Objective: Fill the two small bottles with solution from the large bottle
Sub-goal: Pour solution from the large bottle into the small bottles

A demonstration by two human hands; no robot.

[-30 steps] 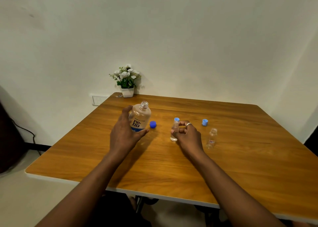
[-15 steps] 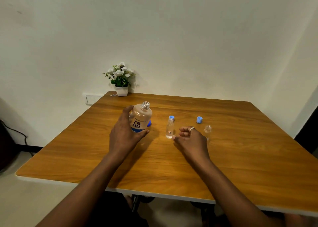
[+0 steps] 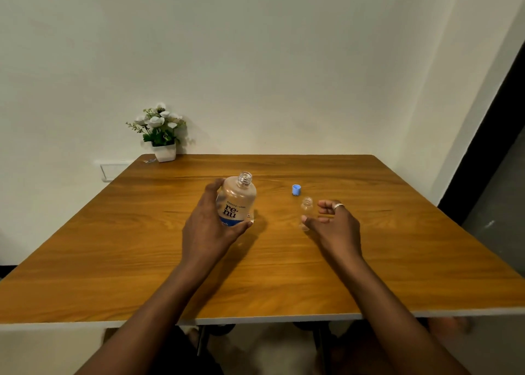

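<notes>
My left hand [image 3: 208,227] is shut around the large uncapped "renu" bottle [image 3: 237,201], which stands upright on the wooden table [image 3: 142,246]. A sliver of one small clear bottle [image 3: 250,217] shows just behind the large bottle's right side; the rest is hidden. The other small clear bottle [image 3: 306,207] stands uncapped to the right. My right hand [image 3: 336,228] is beside it with fingers apart, thumb in front of its base, not closed on it. A light blue cap [image 3: 296,190] lies just behind that bottle.
A small white pot of white flowers [image 3: 162,136] stands at the table's far left corner against the wall. A wall socket plate [image 3: 113,170] sits left of the table. The table's near edge [image 3: 255,318] runs close to my forearms.
My right hand let go of the middle small bottle and moved right to the other small bottle. The left hand kept its hold on the large bottle. The view shifted.
</notes>
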